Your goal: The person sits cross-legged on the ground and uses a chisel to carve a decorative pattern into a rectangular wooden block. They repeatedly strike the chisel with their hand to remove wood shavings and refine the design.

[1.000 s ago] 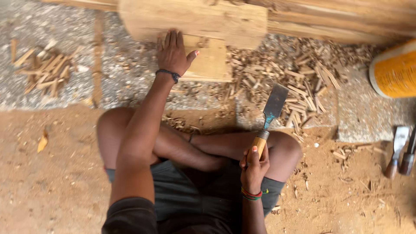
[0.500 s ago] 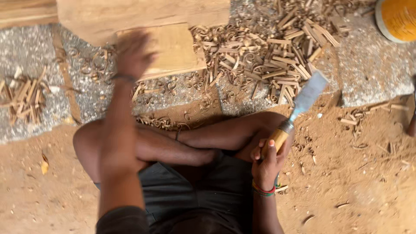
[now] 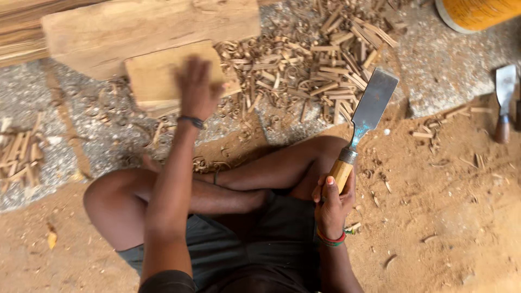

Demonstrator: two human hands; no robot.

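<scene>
A wide chisel (image 3: 367,116) is gripped by its wooden handle in the right hand (image 3: 332,202), blade raised toward one o'clock, clear of the legs. The left hand (image 3: 196,89), blurred and apparently open, is laid on a small wooden block (image 3: 157,76) at eleven o'clock, seemingly steadying it against the larger plank (image 3: 146,27).

Wood shavings (image 3: 304,70) litter gravel beside sandy ground; an orange drum (image 3: 477,13) stands top right, a second chisel (image 3: 504,100) lying near it.
</scene>
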